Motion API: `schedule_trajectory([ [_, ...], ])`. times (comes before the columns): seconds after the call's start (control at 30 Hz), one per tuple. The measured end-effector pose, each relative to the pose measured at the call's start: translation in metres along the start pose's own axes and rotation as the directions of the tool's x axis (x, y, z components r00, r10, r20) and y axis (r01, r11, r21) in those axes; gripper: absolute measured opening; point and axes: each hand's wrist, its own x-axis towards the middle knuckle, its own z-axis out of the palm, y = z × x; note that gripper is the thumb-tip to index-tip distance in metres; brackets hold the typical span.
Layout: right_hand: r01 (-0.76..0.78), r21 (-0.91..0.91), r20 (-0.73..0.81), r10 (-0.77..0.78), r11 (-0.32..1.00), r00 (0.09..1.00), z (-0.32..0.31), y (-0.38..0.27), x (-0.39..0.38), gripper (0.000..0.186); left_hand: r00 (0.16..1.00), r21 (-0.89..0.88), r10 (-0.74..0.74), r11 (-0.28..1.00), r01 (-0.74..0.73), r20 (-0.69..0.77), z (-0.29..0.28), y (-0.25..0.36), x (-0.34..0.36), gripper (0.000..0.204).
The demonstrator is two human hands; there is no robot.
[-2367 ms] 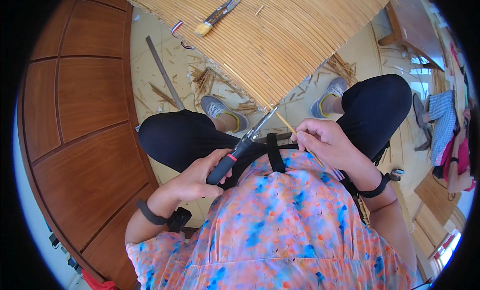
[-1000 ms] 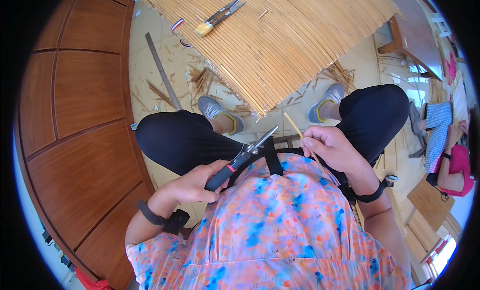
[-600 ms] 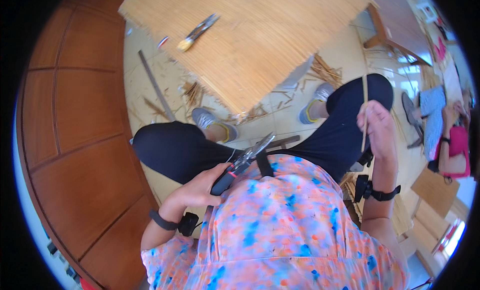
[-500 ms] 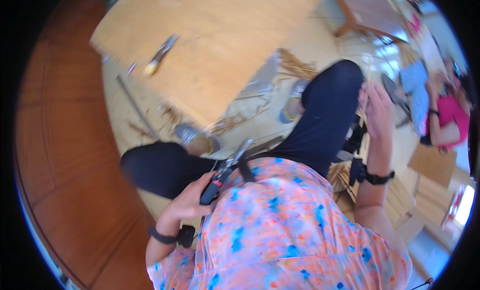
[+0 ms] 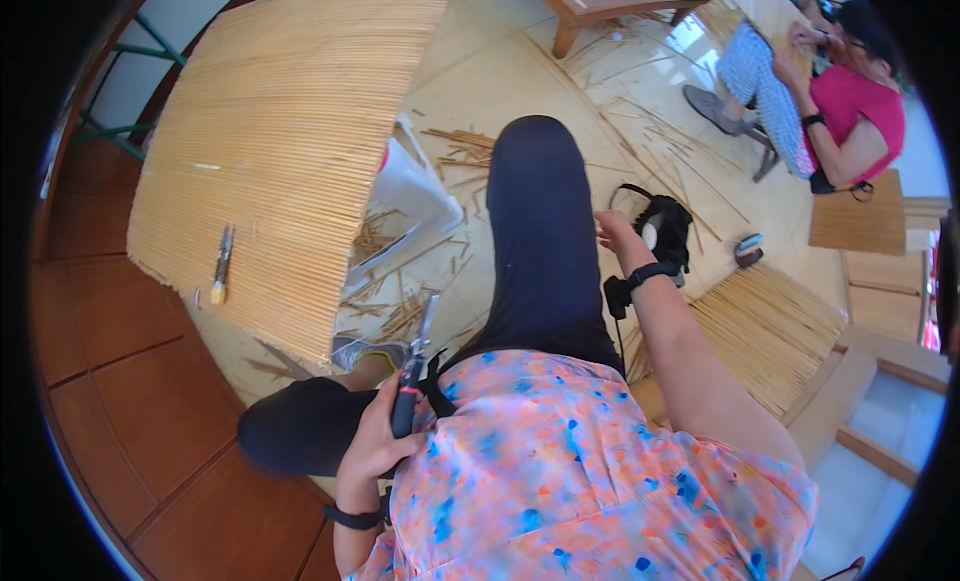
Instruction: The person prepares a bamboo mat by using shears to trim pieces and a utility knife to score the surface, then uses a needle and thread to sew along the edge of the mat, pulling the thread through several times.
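Observation:
My left hand (image 5: 377,428) is closed round a hand tool (image 5: 404,406) with a black-and-red handle, held by my waist. Its narrow metal end points up and away from me; its exact kind is unclear. Beyond my right knee's inner side, my right hand (image 5: 617,233) hangs low beside my leg, fingers loosely apart, with nothing visible in them. A black bag-like thing (image 5: 668,239) with a strap lies just right of that hand. At the left, a mat of thin wooden strips (image 5: 280,111) carries a slim tool (image 5: 221,266) with a yellowish end.
Loose strips (image 5: 665,146) litter the tiled floor. A white plastic stool (image 5: 425,196) stands under the mat's edge. A bundle of strips (image 5: 775,331) lies at right, near wooden furniture (image 5: 880,381). A seated person in pink (image 5: 860,111) works at far right. Brown panelling (image 5: 140,411) borders the left.
The view has swung right, so the mat appears further left. My right hand has dropped from a raised position, and the thin strip it seemed to hold no longer shows. My left hand keeps its tool.

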Motion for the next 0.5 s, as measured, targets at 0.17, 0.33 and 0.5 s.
schedule_trajectory([
  [0.17, 0.428, -0.395, -0.144, -0.515, 0.813, 0.845, -0.005, -0.032, 0.006, 0.044, 0.998, 0.211, 0.055, 0.975, -0.062, 0.038, 0.008, 0.030, 0.028, 0.094],
  [0.33, 0.729, 0.386, -0.087, -0.764, 0.566, 0.640, 0.005, -0.149, -0.203, 0.016, 0.975, 0.255, 0.221, 0.945, -0.205, -0.033, 0.022, 0.064, 0.050, 0.097],
  [0.5, 0.679, 0.421, 0.521, -0.773, 0.601, 0.362, 0.010, -0.145, -0.335, 0.030, 0.924, 0.291, 0.362, 0.903, -0.315, -0.123, 0.042, 0.094, 0.083, 0.097],
])
